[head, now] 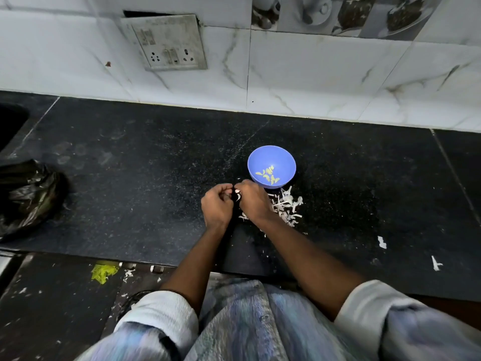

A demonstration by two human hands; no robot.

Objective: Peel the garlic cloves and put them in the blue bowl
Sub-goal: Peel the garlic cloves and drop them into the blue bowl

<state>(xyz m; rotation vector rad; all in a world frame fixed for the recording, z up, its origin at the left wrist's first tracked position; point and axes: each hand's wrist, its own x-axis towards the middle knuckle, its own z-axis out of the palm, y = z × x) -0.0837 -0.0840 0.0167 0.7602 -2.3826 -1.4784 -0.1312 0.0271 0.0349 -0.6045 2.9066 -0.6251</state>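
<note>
**Desk:** What's at the centre?

**Photographer:** Two bare hands meet over a black stone counter (130, 162), knuckles up. The left hand (217, 205) and the right hand (253, 200) are both curled, fingertips drawn together round a small white garlic clove (237, 192), pinched between them just above the counter. Only a sliver of the clove shows; whether its skin is partly off, I cannot tell.

**Desk:** And the bowl?

**Photographer:** The blue bowl (271, 155) stands just beyond the right hand, on its far-right side, nearly touching the knuckles. Several pale yellow peeled cloves (268, 174) lie in its bottom.

**Desk:** The white litter?

**Photographer:** A heap of garlic skins (286, 207) lies on the counter to the right of the right wrist, just near of the bowl, partly hidden under the forearm. A few stray white scraps (381, 242) sit well apart, toward the near right edge.

**Desk:** Surroundings?

**Photographer:** A crumpled black plastic bag (28, 194) rests at the far left of the counter. Behind runs a wall of white marbled tiles (312, 82), with a grimy switch-and-socket plate (166, 44) at upper left. Pale rolled-up sleeves (161, 311) frame the bottom, and a yellow scrap (104, 273) lies on the dark floor near left.
</note>
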